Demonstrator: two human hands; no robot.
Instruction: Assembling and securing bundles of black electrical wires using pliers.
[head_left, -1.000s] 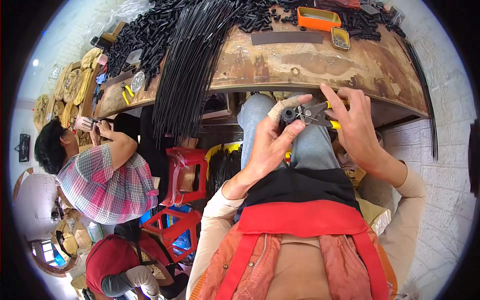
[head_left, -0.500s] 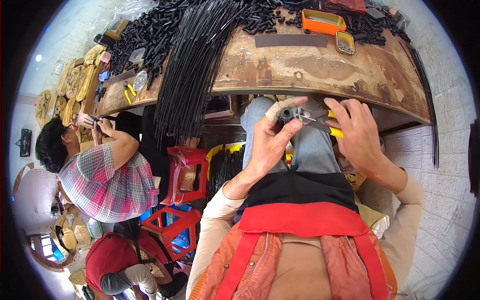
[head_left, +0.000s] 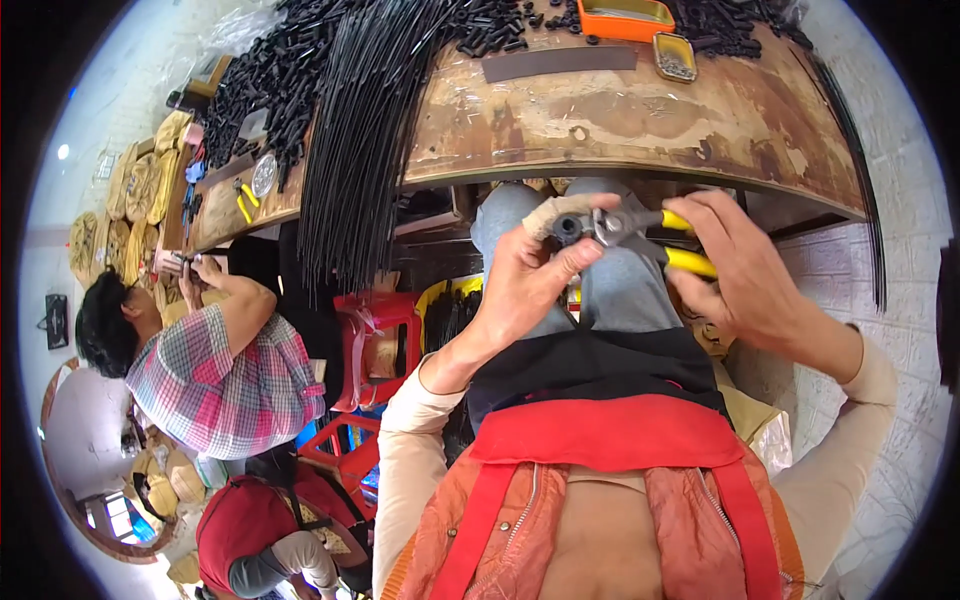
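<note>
A short black plastic tube piece (head_left: 567, 229) with a round hole in its end is pinched between the thumb and wrapped index finger of my left hand (head_left: 515, 295). Tan tape or bandage covers that index finger. Yellow-handled pliers (head_left: 690, 263) are in my right hand (head_left: 745, 265), its fingers around the spread handles. Their metal jaws lie beside the black piece, close to my left thumb tip; what is between the jaws is too small to make out. Both hands are above my lap, just below the table edge.
The worn wooden table (head_left: 620, 120) bears a bundle of long black rods (head_left: 350, 150), heaps of black parts (head_left: 260, 100), an orange tray (head_left: 627, 28) and a small tin of metal bits (head_left: 675, 65). Left are red stools (head_left: 375, 345) and a person in a checked shirt (head_left: 225, 380).
My right hand has moved right, and more of the pliers' yellow handles now shows. The jaws are turned differently beside the black piece. The view has shifted slightly.
</note>
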